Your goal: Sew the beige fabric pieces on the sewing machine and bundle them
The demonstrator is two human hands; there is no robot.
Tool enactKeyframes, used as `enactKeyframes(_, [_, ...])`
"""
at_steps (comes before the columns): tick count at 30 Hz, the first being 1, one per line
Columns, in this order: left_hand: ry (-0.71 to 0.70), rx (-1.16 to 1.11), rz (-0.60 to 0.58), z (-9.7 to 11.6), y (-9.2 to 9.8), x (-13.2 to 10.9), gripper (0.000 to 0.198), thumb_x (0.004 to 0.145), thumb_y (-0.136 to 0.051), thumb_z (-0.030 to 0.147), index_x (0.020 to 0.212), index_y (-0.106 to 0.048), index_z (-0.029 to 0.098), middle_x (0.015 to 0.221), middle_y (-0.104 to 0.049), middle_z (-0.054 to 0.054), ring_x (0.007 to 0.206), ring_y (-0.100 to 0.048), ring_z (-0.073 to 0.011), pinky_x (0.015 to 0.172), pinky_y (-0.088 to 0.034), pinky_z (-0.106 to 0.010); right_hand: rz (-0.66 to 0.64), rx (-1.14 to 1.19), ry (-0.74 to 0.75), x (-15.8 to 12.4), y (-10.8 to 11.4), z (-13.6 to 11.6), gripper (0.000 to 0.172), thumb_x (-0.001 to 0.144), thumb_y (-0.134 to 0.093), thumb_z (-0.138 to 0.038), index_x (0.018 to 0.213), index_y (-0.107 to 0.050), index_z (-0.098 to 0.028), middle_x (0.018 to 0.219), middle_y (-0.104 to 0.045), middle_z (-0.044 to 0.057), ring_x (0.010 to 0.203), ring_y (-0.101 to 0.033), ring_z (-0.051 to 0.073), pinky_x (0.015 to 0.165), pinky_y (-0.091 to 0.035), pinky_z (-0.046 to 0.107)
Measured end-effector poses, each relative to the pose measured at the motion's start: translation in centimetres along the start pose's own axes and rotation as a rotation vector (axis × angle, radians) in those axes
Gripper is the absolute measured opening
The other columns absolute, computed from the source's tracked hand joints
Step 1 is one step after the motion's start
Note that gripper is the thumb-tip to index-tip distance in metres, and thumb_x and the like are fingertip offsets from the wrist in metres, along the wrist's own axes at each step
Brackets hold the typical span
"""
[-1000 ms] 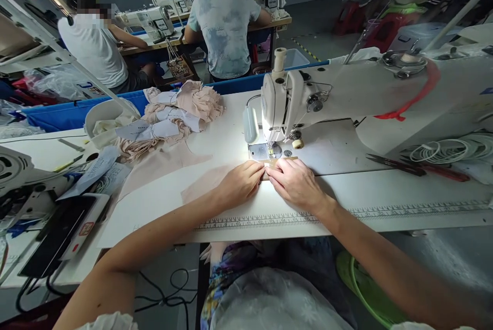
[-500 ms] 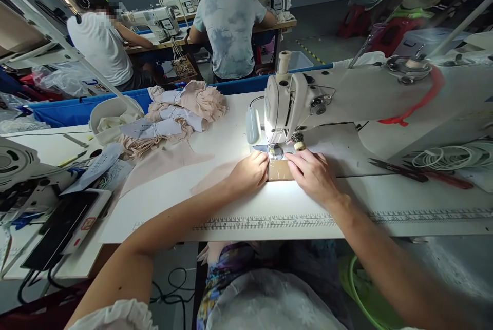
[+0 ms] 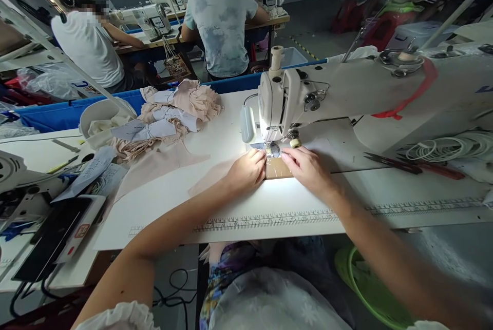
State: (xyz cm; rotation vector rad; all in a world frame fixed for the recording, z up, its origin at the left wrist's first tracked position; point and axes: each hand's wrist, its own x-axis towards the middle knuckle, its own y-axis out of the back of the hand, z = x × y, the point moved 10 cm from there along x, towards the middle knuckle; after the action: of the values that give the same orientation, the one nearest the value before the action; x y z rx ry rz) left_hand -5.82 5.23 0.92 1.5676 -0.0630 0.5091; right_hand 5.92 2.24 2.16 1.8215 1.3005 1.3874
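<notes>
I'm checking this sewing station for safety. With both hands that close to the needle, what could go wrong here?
1. The left hand and right hand press the small tan piece right at the presser foot; a fingertip could slip under the needle.
2. The pink fabric trails loose under the left hand and might bunch or feed crooked.
3. The scissors lie near the right forearm and could get knocked.
</notes>
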Motion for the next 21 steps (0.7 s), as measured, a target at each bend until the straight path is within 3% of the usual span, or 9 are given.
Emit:
enactKeyframes(6, [-0.032,0.05,0.011,0.4,0.3,0.1,0.039,0.099,-0.039,0.017,0.122,-0.068,0.006,0.118,-0.071,-0.02,0.107,-0.068,-0.0282,0.094,-0.062,-0.043,-0.019,-0.012,-0.195,2.1,-0.7,3.0,0.04,0.105,-0.04,-0.039,0.075,-0.061,-0.022,0.069,-0.067,0.008,0.062,-0.058,0.021,0.06,-0.035,0.03])
enactKeyframes(14, [-0.016,0.041,0.025,0.0,0.2,0.4,0.034,0.1,-0.042,0.019,0.117,-0.069,0.007,0.118,-0.071,-0.021,0.105,-0.067,-0.0287,0.093,-0.061,-0.043,0.017,-0.024,-0.166,1.1,0.0,2.1,0.037,0.105,-0.04,-0.038,0.078,-0.06,-0.022,0.072,-0.068,0.008,0.061,-0.058,0.02,0.061,-0.033,0.029])
enactKeyframes(21, [0.027,0.055,-0.044,-0.8,-0.5,0.9,0.033,0.1,-0.043,0.02,0.116,-0.069,0.008,0.12,-0.07,-0.02,0.108,-0.065,-0.029,0.097,-0.058,-0.042,0.001,-0.037,-0.224,1.7,-0.1,2.5,0.039,0.104,-0.042,-0.037,0.072,-0.058,-0.022,0.064,-0.063,0.007,0.059,-0.055,0.019,0.061,-0.031,0.03])
